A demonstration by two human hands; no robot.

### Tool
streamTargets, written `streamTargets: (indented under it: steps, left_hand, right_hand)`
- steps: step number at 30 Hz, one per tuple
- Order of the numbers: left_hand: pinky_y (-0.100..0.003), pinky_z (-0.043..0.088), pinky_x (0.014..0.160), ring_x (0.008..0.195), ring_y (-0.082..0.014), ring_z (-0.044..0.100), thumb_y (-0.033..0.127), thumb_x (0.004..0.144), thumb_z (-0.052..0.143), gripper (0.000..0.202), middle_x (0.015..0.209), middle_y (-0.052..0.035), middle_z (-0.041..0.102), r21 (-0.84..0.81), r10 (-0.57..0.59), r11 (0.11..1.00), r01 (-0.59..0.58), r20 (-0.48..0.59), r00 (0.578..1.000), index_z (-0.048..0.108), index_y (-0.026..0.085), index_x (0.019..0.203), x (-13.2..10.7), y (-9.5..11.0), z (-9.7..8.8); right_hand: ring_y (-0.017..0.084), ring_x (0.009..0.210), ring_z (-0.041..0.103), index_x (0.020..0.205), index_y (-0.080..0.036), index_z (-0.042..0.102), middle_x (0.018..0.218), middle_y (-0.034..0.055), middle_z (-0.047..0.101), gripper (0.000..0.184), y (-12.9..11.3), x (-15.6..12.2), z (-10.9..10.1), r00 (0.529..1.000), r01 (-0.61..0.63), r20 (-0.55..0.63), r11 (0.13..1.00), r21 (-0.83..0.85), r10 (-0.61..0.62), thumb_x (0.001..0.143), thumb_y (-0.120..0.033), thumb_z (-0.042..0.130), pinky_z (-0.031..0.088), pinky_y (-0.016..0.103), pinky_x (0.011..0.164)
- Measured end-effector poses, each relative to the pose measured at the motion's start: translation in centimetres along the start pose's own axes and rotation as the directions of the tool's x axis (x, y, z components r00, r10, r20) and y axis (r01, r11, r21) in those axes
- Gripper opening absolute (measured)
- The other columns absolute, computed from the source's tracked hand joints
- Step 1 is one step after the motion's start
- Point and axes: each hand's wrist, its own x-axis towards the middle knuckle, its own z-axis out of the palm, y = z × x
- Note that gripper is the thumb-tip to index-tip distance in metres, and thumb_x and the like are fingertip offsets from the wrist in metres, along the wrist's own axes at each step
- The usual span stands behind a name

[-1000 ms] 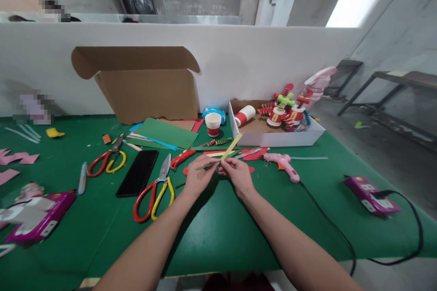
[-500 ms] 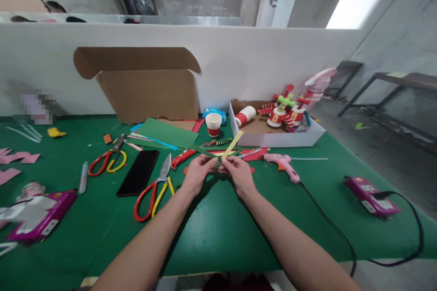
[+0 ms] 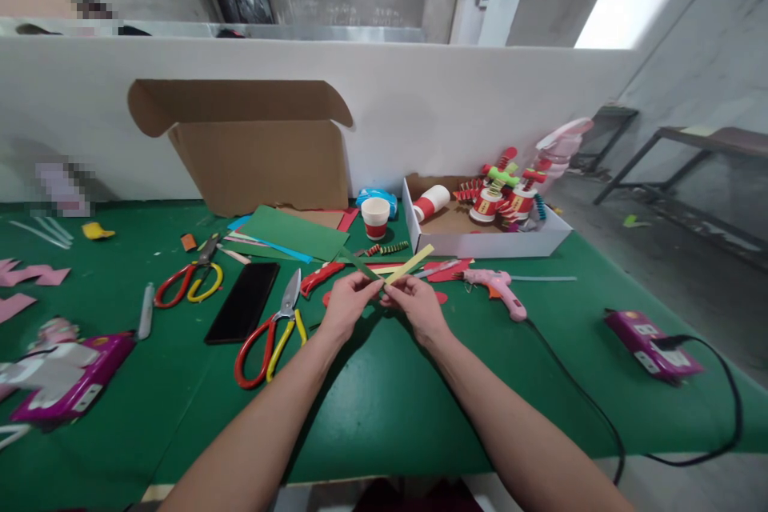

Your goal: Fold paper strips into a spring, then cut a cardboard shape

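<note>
My left hand (image 3: 346,306) pinches a dark green paper strip (image 3: 358,262) that slants up to the left. Between the fingers of my right hand (image 3: 417,306) is a yellow paper strip (image 3: 411,264), slanting up to the right. The two strips meet at my fingertips, where the joint itself is mostly hidden. Behind my hands lie a red-handled knife (image 3: 322,278), red paper (image 3: 450,272) and small folded paper springs (image 3: 393,249). Scissors (image 3: 282,328) with one red and one yellow handle rest left of my left wrist.
A pink glue gun (image 3: 498,288) trails a cord on the right. Behind stand a paper cup (image 3: 375,218) and a white box (image 3: 492,245) of paper-cup figures. To the left are a phone (image 3: 243,302), green paper sheets (image 3: 294,232), more scissors (image 3: 190,280) and an open cardboard box (image 3: 264,164).
The yellow strip has tilted lower, further to the right, and the green strip's free end has risen slightly. Both hands stay close together in nearly the same place.
</note>
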Motion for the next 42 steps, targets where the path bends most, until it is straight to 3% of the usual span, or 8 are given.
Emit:
streamTargets:
  steps: [5,15,22,30,35,42]
  left_hand:
    - [-0.025,0.047,0.063,0.062,-0.0117,0.057,0.040,0.054,0.081,0.034,0.068,-0.0014,0.066,-0.084,-0.039,0.996,0.043,0.039,0.998,0.067,0.015,0.072,-0.08,0.06,0.30]
    - [-0.024,0.044,0.059,0.058,-0.0110,0.055,0.036,0.057,0.078,0.026,0.062,-0.0001,0.063,0.003,-0.027,1.000,0.027,0.016,1.000,0.066,0.015,0.067,0.07,-0.22,-0.11]
    - [-0.025,0.046,0.061,0.058,-0.0115,0.056,0.034,0.054,0.079,0.029,0.065,-0.0009,0.066,-0.052,-0.076,0.996,0.076,0.010,0.997,0.069,0.014,0.072,-0.10,0.30,0.25]
    - [-0.028,0.049,0.070,0.068,-0.0146,0.062,0.028,0.054,0.078,0.029,0.076,-0.0045,0.071,-0.067,-0.019,0.997,0.024,0.070,0.997,0.072,0.015,0.079,-0.04,-0.15,0.36]
    - [-0.029,0.049,0.070,0.070,-0.0156,0.063,0.031,0.056,0.077,0.032,0.079,-0.0061,0.072,-0.100,0.014,0.995,-0.003,0.110,0.994,0.072,0.015,0.084,-0.10,-0.21,0.40]
    - [-0.025,0.045,0.061,0.059,-0.0107,0.056,0.037,0.051,0.081,0.039,0.069,-0.0014,0.066,-0.110,-0.001,0.994,0.003,0.020,1.000,0.067,0.014,0.080,0.28,-0.20,0.02]
  right_hand:
    - [0.011,0.056,0.063,0.068,-0.016,0.061,0.060,-0.0012,0.067,0.035,0.21,0.18,-0.09,0.999,-0.027,-0.017,0.996,0.090,0.029,0.049,-0.032,0.085,0.055,0.025,0.063]
    - [0.010,0.056,0.061,0.073,-0.014,0.066,0.061,-0.0007,0.067,0.033,0.08,0.00,-0.17,0.998,-0.067,0.017,0.996,0.063,0.066,0.051,-0.031,0.085,0.053,0.023,0.063]
    - [0.010,0.054,0.061,0.071,-0.014,0.065,0.058,-0.0014,0.066,0.033,0.37,0.40,-0.21,1.000,-0.004,-0.026,0.998,0.064,0.006,0.051,-0.033,0.085,0.053,0.025,0.063]
    - [0.009,0.052,0.061,0.067,-0.014,0.063,0.058,-0.0002,0.066,0.031,0.27,0.42,-0.10,0.998,-0.049,-0.025,0.992,0.118,0.052,0.052,-0.031,0.085,0.051,0.021,0.058]
    - [0.010,0.053,0.060,0.070,-0.015,0.065,0.059,-0.0006,0.066,0.027,0.43,0.66,-0.25,1.000,0.026,-0.011,0.994,0.108,-0.025,0.055,-0.028,0.083,0.054,0.024,0.062]
    - [0.011,0.056,0.064,0.073,-0.014,0.065,0.064,0.0010,0.068,0.026,0.52,0.71,-0.26,1.000,0.022,0.010,0.998,0.066,-0.023,0.056,-0.025,0.083,0.055,0.024,0.058]
